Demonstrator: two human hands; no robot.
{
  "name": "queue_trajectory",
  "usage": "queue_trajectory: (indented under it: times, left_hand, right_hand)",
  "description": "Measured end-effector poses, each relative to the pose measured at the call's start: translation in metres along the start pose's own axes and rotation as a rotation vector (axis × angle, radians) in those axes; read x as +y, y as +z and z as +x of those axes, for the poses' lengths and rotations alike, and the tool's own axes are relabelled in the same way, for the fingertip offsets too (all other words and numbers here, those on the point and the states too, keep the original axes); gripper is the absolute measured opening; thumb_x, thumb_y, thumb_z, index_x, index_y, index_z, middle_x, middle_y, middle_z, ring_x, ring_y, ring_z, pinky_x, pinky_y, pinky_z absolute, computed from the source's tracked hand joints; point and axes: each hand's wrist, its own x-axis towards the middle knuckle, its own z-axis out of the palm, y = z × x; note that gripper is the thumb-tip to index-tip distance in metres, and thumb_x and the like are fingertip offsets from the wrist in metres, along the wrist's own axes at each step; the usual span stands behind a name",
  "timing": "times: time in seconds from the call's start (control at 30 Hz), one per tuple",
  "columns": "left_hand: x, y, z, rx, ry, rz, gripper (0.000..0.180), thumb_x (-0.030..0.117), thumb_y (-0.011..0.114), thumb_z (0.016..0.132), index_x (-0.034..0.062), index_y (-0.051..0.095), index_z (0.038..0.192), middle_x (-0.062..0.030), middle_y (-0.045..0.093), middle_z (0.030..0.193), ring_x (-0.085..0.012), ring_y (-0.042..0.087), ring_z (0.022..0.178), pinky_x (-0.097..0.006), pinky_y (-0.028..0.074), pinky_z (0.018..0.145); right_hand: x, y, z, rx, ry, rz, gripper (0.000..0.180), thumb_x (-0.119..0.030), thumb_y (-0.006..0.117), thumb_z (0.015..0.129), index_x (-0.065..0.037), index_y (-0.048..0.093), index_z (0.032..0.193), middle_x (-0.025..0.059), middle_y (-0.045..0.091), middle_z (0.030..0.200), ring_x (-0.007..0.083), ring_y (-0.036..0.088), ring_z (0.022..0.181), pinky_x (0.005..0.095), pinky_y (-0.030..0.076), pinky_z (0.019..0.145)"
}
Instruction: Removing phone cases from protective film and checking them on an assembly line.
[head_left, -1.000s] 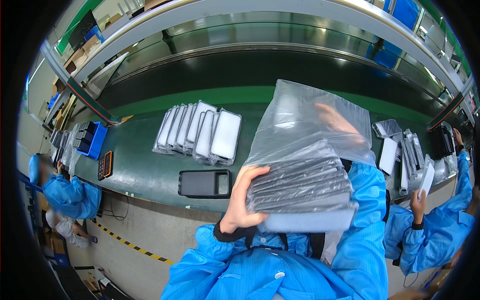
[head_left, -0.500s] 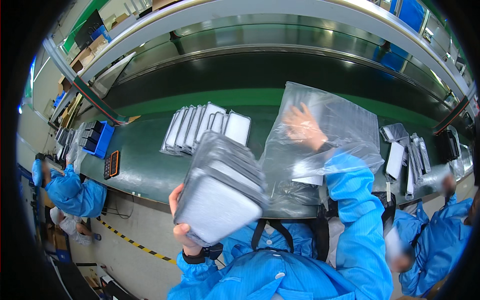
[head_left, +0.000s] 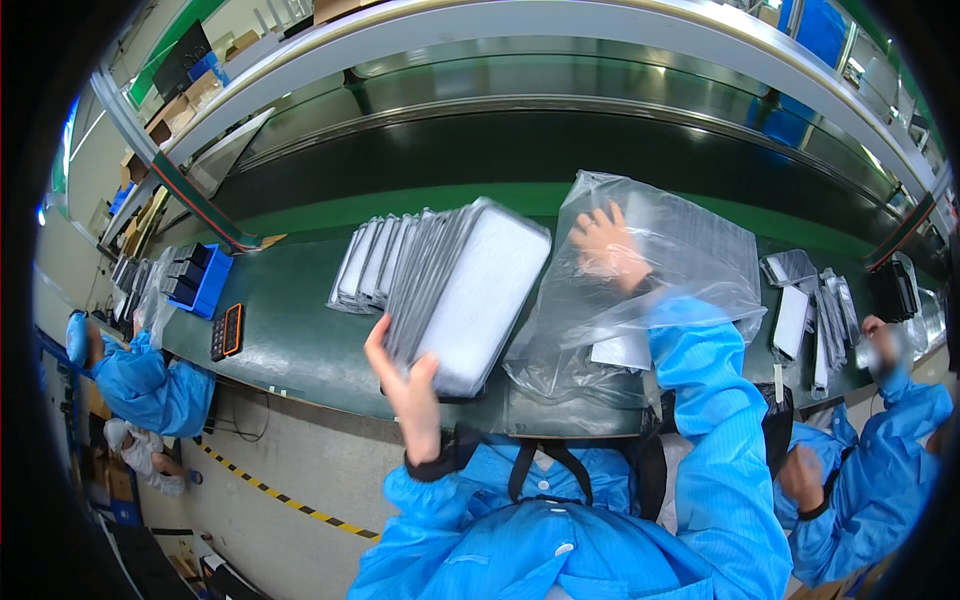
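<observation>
My left hand (head_left: 407, 385) grips a stack of flat, round-cornered panels in thin clear sleeves (head_left: 487, 290), its thumb on the near edge. The stack tilts in front of a row of similar sleeved panels (head_left: 362, 262) on the green bench. My right hand (head_left: 610, 245) is inside a large clear plastic bag (head_left: 705, 235), seen through the film. Its fingers are spread and nothing shows between them. A white sheet or label (head_left: 622, 352) shows at the bag's near side.
The green bench (head_left: 290, 345) carries a blue bin (head_left: 208, 285) of dark parts and a black-and-orange device (head_left: 228, 332) at left. More sleeved pieces (head_left: 820, 310) lie at right. Co-workers in blue (head_left: 155, 375) work on both sides. A pale frame bar (head_left: 520, 20) crosses overhead.
My left hand has carried the panel stack away from me and turned it more upright, near the row. My right hand stays in the bag with little movement.
</observation>
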Motion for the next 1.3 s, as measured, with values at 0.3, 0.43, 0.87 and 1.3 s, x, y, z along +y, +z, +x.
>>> queue_trajectory:
  times: [0.3,0.43,0.87,1.3]
  left_hand:
    - [-0.032,0.091,-0.007,-0.085,0.059,0.319,0.062,0.014,0.068,0.073,-0.0044,0.037,0.124,-0.0236,0.036,0.116,-0.0370,0.039,0.108,-0.042,0.030,0.098]
    - [-0.047,0.106,-0.021,-0.147,0.066,0.329,0.072,0.020,0.070,0.071,-0.0092,0.031,0.124,-0.0253,0.032,0.113,-0.0401,0.038,0.105,-0.045,0.033,0.095]
    - [-0.057,0.102,0.004,-0.101,0.031,0.631,0.079,0.025,0.068,0.074,-0.0108,0.024,0.129,-0.0318,0.028,0.116,-0.0473,0.034,0.105,-0.051,0.033,0.093]
    - [-0.068,0.108,0.010,-0.009,0.166,1.149,0.085,0.040,0.070,0.070,-0.0098,0.033,0.128,-0.0341,0.028,0.130,-0.0472,0.035,0.115,-0.052,0.028,0.101]
  right_hand:
    - [0.021,-0.006,-0.038,0.134,0.421,0.252,0.043,-0.031,0.060,0.075,-0.015,0.057,0.115,0.0161,0.044,0.128,0.0363,0.036,0.125,0.0626,0.023,0.101]
    - [0.019,-0.004,-0.044,0.082,0.384,0.213,0.044,-0.032,0.059,0.076,-0.015,0.056,0.116,0.0170,0.043,0.129,0.0359,0.034,0.127,0.0651,0.022,0.100]
    - [-0.005,0.001,-0.038,0.030,0.420,0.171,0.044,-0.036,0.061,0.074,-0.014,0.056,0.112,0.0137,0.046,0.124,0.0305,0.035,0.127,0.0642,0.030,0.095]
    - [0.001,0.010,-0.044,0.181,0.355,0.121,0.044,-0.036,0.058,0.074,-0.012,0.057,0.111,0.0148,0.050,0.122,0.0312,0.038,0.125,0.0612,0.028,0.097]
